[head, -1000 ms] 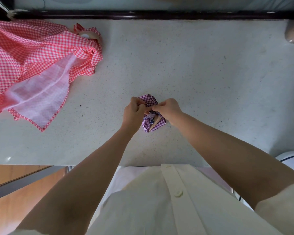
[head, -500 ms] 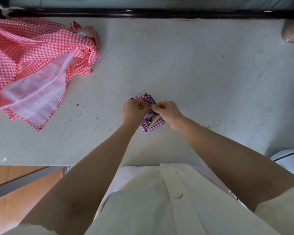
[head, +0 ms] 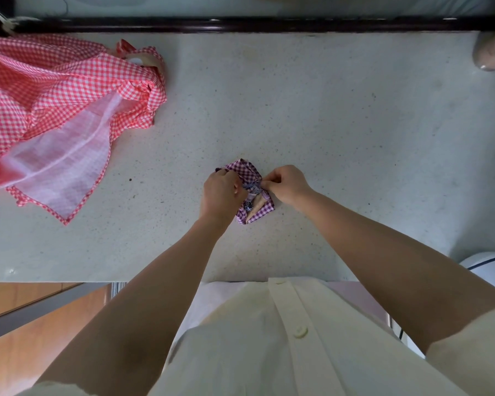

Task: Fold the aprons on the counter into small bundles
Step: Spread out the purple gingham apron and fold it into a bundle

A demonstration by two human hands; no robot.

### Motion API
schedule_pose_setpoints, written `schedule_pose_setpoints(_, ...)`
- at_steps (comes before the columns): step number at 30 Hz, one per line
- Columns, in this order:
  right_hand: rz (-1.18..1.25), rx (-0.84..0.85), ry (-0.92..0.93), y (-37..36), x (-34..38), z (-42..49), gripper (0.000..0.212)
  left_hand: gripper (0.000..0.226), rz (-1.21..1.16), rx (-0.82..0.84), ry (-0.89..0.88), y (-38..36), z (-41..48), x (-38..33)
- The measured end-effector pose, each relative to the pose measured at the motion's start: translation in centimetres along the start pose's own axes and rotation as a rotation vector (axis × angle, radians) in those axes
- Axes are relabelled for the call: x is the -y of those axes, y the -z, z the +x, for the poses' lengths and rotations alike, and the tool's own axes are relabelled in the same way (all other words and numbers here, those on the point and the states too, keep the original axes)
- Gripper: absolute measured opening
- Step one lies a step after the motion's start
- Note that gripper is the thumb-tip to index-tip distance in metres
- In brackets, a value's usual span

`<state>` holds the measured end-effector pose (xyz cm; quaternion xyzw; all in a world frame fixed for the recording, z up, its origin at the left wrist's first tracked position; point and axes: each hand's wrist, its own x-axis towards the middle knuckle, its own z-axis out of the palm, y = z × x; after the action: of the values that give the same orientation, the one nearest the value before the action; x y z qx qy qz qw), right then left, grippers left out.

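I record a red-checked apron [head: 55, 110] lying loose and crumpled at the far left of the surface [head: 340, 124]. Near centre, the left hand [head: 220, 192] grips the small purple-checked bundle [head: 262, 208], fingers [head: 226, 175] curled over its left side. The right hand [head: 287, 185] pinches a striped tie [head: 253, 186] at the bundle's middle.

Soft even daylight, pale bench [head: 326, 124] bright without glare, faint diffuse shadows beside the red checked apron [head: 55, 95], purple checked apron [head: 263, 208] sharp at centre, forearms [head: 155, 295] stretched by wide-angle distortion, bench dimmer at right near corner.
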<state>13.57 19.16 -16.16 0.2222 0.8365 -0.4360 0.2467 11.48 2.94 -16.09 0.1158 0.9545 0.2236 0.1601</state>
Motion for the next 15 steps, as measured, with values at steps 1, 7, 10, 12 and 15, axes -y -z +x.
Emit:
schedule_pose_setpoints(1, -0.029, -0.001, 0.0, 0.0, -0.1, 0.1, 0.022, 0.012, 0.005, 0.001, 0.006, 0.0, 0.0, 0.1)
schedule_pose_setpoints(7, -0.087, -0.013, -0.004, 0.0, -0.5, 0.1, 0.024, 0.013, -0.001, 0.046, 0.012, 0.1, 0.1, 0.1)
schedule_pose_setpoints(10, 0.02, 0.098, -0.023, 0.0, -0.5, -0.4, 0.036, 0.012, -0.068, 0.053, 0.017, 0.4, 0.0, 0.6)
schedule_pose_setpoints(12, 0.09, 0.231, -0.047, -0.3, -0.2, -1.1, 0.043, 0.013, -0.121, 0.074, 0.031, 0.7, -0.2, 0.5)
schedule_pose_setpoints(15, 0.198, 0.245, -0.092, 0.0, 0.4, -1.6, 0.028, 0.013, -0.292, 0.106, 0.032, 1.5, -0.9, 0.2)
